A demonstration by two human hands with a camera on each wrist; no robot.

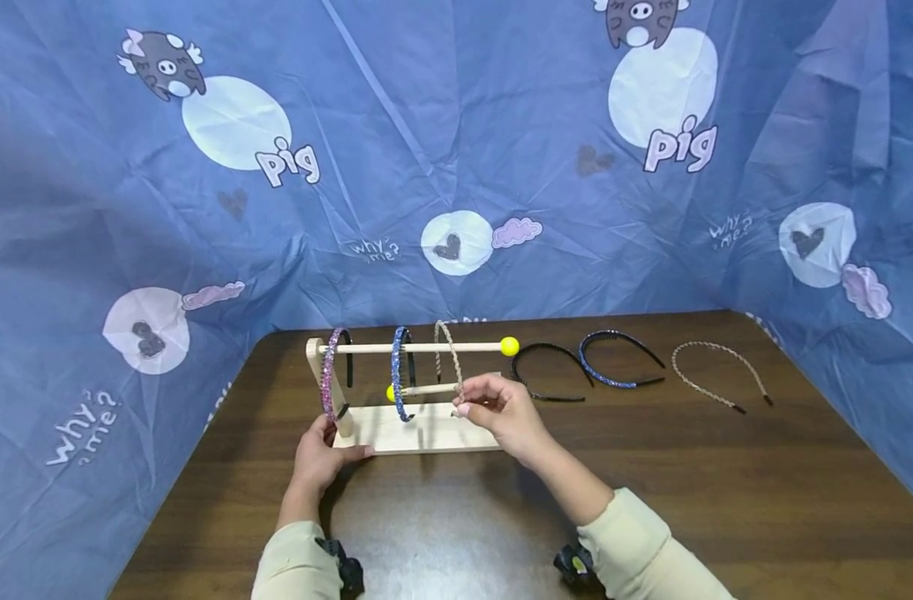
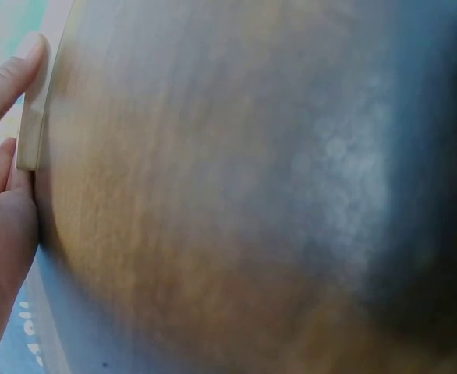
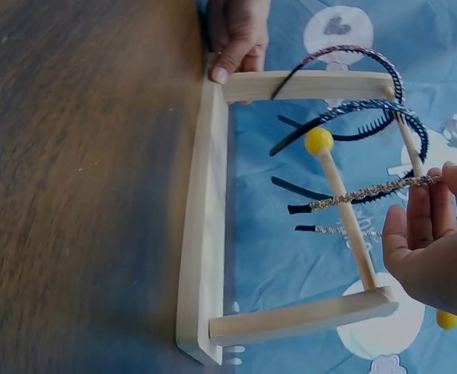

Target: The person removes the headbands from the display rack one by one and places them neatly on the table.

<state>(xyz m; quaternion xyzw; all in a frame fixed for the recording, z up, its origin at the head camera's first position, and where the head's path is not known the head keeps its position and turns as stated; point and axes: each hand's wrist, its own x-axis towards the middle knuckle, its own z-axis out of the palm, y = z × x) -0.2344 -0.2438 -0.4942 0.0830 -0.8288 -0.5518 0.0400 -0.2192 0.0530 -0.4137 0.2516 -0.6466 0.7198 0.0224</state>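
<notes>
A wooden headband stand (image 1: 426, 432) has an upper rod and a lower rod, each tipped with a yellow ball. My left hand (image 1: 317, 454) grips the left end of its base, with the thumb along the front edge. With thumb and fingers my right hand (image 1: 504, 414) pinches a beige braided headband (image 1: 452, 343) that loops over the upper rod (image 1: 366, 348). In the right wrist view the dark-tipped ends of this braided headband (image 3: 361, 193) reach past the lower rod (image 3: 353, 226). A pink glittery headband (image 1: 327, 379) and a blue glittery headband (image 1: 398, 375) hang to its left.
On the brown table (image 1: 651, 475), right of the stand, lie a black headband (image 1: 524, 362), a second blue headband (image 1: 594, 371) and another beige braided headband (image 1: 696, 385). A blue printed cloth (image 1: 396, 183) hangs behind the table and along its sides.
</notes>
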